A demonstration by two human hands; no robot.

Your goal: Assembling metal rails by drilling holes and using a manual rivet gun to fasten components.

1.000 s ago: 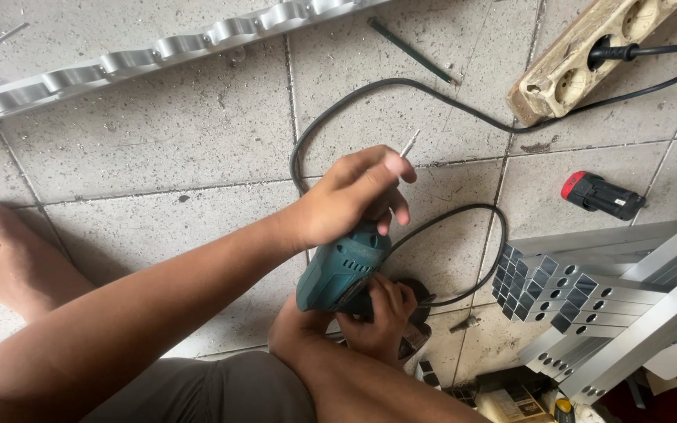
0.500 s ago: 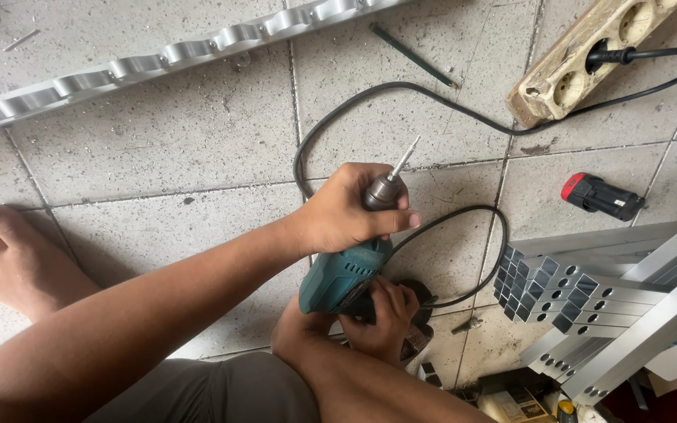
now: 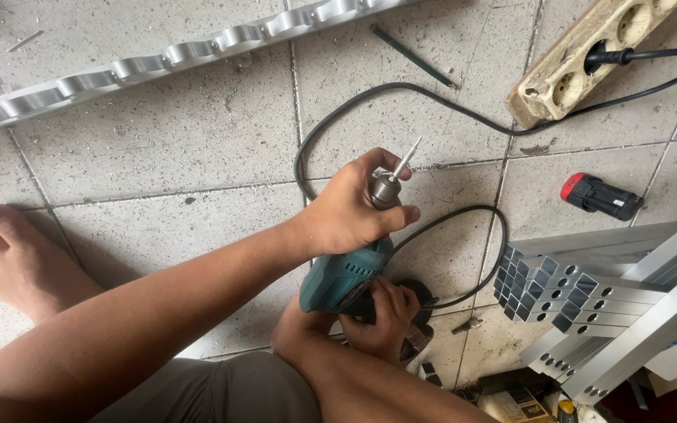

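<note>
Drill (image 3: pixel 342 278), teal, corded, upright over the floor tiles: left hand (image 3: pixel 350 211), a second ago cupped over its nose hiding the bit (image 3: pixel 403 160), now wraps the chuck (image 3: pixel 385 190) with the bit exposed, suggesting seating; right hand (image 3: pixel 385 313) clasps the handle below.

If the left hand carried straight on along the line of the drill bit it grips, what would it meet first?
The left hand on the drill chuck points up and right. First in that line is probably the black cable on the tiles, though heights are hard to judge.
</note>
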